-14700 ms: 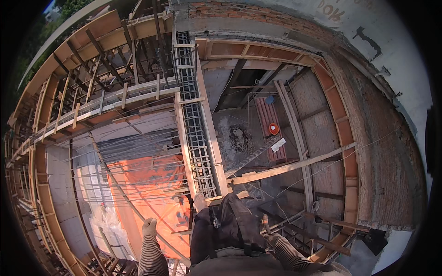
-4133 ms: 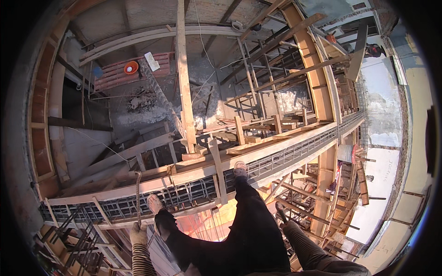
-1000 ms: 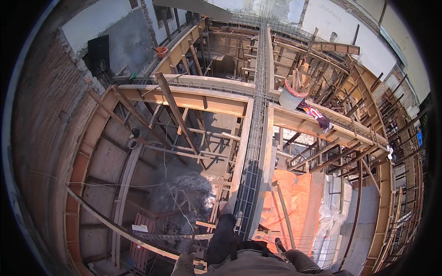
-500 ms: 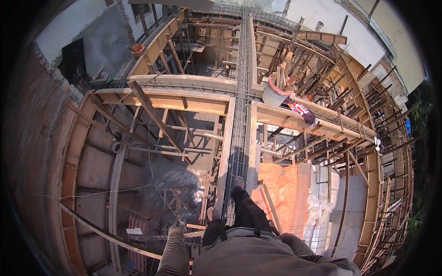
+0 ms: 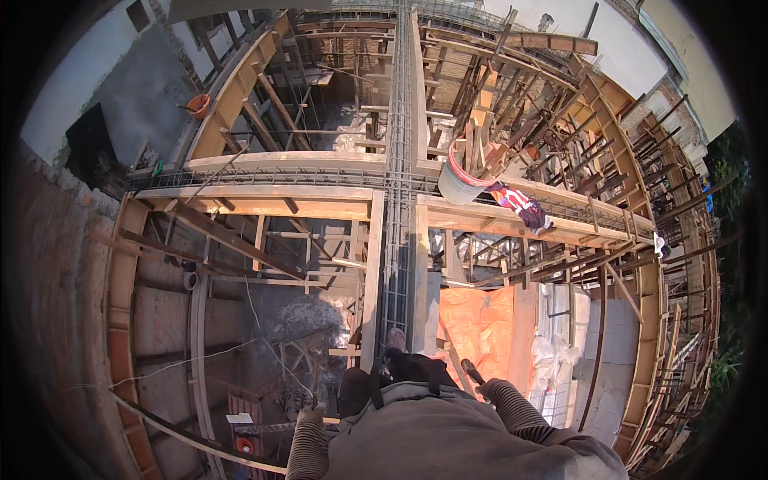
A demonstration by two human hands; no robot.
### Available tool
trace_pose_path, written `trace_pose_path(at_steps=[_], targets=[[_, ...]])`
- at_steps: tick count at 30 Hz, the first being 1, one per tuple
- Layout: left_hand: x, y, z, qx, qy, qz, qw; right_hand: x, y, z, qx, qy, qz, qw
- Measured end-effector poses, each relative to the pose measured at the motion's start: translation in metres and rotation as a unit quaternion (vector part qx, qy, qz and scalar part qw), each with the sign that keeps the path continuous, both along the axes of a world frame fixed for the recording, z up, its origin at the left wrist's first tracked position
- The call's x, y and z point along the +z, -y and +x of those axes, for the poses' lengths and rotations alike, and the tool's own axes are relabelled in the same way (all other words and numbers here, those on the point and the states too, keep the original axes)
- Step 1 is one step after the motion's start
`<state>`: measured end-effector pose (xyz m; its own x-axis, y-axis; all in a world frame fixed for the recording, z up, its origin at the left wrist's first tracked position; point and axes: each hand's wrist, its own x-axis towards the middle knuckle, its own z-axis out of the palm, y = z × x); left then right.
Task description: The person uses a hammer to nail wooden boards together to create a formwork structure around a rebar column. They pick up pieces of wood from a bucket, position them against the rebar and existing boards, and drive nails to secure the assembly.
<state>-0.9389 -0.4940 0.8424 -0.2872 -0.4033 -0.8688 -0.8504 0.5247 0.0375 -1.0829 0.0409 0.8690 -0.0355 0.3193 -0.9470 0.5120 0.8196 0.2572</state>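
Observation:
My left hand (image 5: 310,414) hangs low by my left side, below a striped sleeve, its fingers curled. A thin, dark, upright stick-like thing (image 5: 315,382) rises just above it, too small to name. On my right, my right hand (image 5: 479,384) reaches out from its striped sleeve. A short dark brown shape (image 5: 471,370) extends from it; whether this is fingers or a held handle is unclear. Under me runs a long rebar cage (image 5: 398,264) between wooden formwork boards. One shoe (image 5: 396,339) shows on it; my dark trousers cover the rest.
Ahead right, a whitish bucket (image 5: 460,186) with wood pieces stands on the crossing beam, beside a patterned cloth (image 5: 520,204). Deep openings with timber props (image 5: 240,240) lie on both sides. An orange sheet (image 5: 478,320) lies below right. An orange bowl (image 5: 199,105) sits far left.
My body has moved forward along the beam, and the crossing beam now appears nearer. My right hand has come into view from behind my body. My left hand sits slightly lower in the picture.

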Motion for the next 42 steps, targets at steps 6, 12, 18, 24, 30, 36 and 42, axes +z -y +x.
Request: trace_pose_path(at_steps=[6, 12, 18, 24, 30, 36, 42], targets=[[-0.011, 0.005, -0.078, -0.045, 0.001, 0.05, 0.998, 0.01, 0.01, -0.152, -0.339, -0.164, -0.017, 0.926], [0.021, -0.001, -0.254, -0.007, 0.06, 0.034, 0.998, 0.015, 0.032, -0.267, -0.338, -0.219, -0.044, 0.914], [0.039, 0.023, -0.47, -0.1, 0.035, 0.004, 0.994, 0.004, 0.074, -0.342, -0.397, -0.244, -0.04, 0.884], [0.04, 0.003, -0.646, -0.12, -0.022, 0.028, 0.992, -0.015, 0.077, -0.437, -0.179, -0.311, 0.008, 0.934], [-0.096, -0.037, -0.741, -0.145, -0.046, 0.091, 0.984, -0.075, 0.091, -0.576, -0.143, -0.285, 0.014, 0.948], [-0.24, -0.122, -0.814, -0.141, -0.033, 0.122, 0.982, -0.255, 0.092, -0.657, -0.115, -0.313, -0.012, 0.943], [-0.451, -0.193, -0.886, -0.115, -0.145, 0.107, 0.977, -0.401, 0.107, -0.755, -0.078, -0.368, -0.045, 0.926]])
